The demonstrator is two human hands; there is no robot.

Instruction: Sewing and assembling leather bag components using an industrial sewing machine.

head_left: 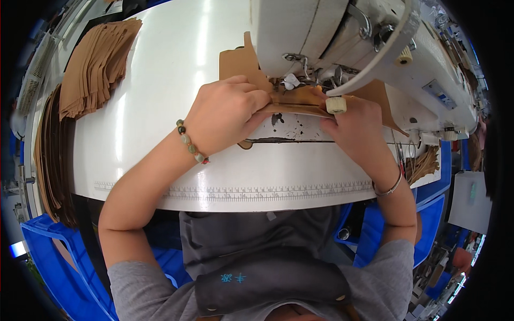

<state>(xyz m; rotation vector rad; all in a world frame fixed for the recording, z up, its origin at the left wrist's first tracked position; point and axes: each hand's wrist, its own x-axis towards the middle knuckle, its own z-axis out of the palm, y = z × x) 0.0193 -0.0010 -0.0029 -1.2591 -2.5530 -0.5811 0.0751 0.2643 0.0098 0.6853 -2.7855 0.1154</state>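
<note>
A tan, leather-like piece [238, 63] lies under the head of a white sewing machine [300, 32], with a narrow dark strip [300, 104] along its near edge. My left hand [230, 112], closed, pinches the piece at its left side, close to the needle area. On the other side my right hand [357, 125] grips the near edge with bent fingers, partly behind the machine's cream knob [336, 105]. The needle itself is hard to make out. More of the tan material [377, 99] shows beyond my right hand.
Stacked tan pieces [96, 69] lie at the far left, above darker brown ones [53, 160]. A printed ruler [241, 195] runs along the front of the white table [144, 134]. Scissors [400, 155] and tan scraps [423, 165] are at right. Blue bins [53, 241] stand below.
</note>
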